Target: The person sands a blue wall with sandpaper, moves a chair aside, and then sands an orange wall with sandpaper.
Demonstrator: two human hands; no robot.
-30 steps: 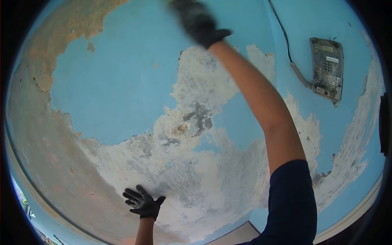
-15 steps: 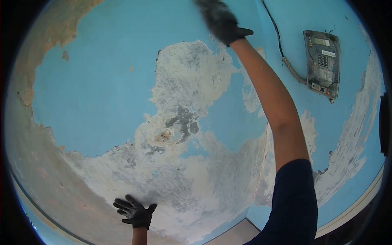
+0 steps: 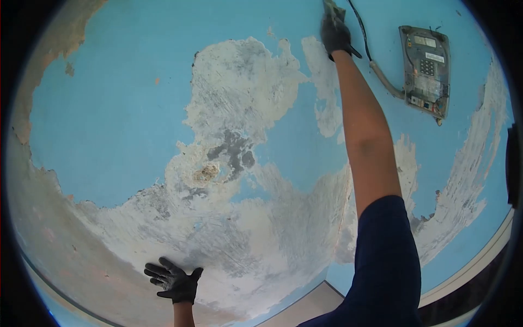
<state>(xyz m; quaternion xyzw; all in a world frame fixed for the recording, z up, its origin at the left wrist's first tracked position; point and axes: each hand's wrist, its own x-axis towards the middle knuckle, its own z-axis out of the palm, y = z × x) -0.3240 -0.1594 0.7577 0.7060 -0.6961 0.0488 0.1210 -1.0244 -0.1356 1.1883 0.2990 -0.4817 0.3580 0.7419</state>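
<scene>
My left hand [image 3: 174,280], in a black glove, rests with fingers spread on the scraped, whitish lower part of the wall [image 3: 239,234]. High up, my right arm reaches to the wall near the corner. The gloved right hand [image 3: 336,34] is closed, with a small grey-green flat piece [image 3: 333,8] showing past the fingers at the top edge of the view. What kind of thing it is cannot be made out. Beside this hand are blue paint and a bare pale strip [image 3: 326,103].
A wall telephone [image 3: 426,71], its casing worn, hangs to the right, with a dark cable [image 3: 362,27] running up close to my right hand. Blue paint [image 3: 120,120] with ragged edges covers much of the wall. A pale ledge [image 3: 468,278] curves along the lower right.
My right hand has moved right and slightly down, towards the cable. The view has shifted a little, so the wall and telephone appear further up and left. My left hand stays spread on the wall.
</scene>
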